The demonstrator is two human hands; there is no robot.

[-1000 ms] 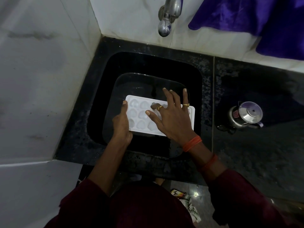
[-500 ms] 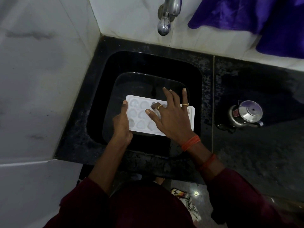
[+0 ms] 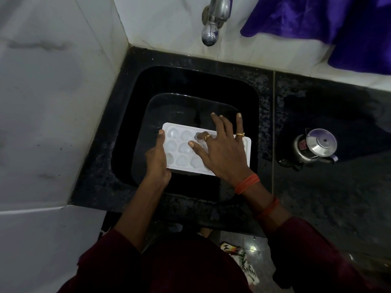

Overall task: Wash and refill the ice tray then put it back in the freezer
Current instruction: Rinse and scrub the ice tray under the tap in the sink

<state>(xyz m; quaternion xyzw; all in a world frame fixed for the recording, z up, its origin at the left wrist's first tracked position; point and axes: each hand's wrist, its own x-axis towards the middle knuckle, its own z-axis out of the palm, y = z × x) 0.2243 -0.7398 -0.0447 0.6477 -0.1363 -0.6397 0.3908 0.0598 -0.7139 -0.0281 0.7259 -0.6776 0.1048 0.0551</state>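
White plastic ice tray (image 3: 184, 149), head view: it's held low inside the black sink (image 3: 190, 81). The left hand (image 3: 157, 161) grips its left edge, thumb on top, likely to steady it. The right hand (image 3: 224, 153) lies spread flat over the cavities, index finger dipped into one, seemingly scrubbing. No stream shows from the tap (image 3: 211, 28).

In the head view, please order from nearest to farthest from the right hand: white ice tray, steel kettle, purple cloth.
1. White plastic ice tray, in the sink, under the right hand and touched by it.
2. Small steel kettle, on the black counter to the right.
3. Purple cloth, at the far wall, upper right.
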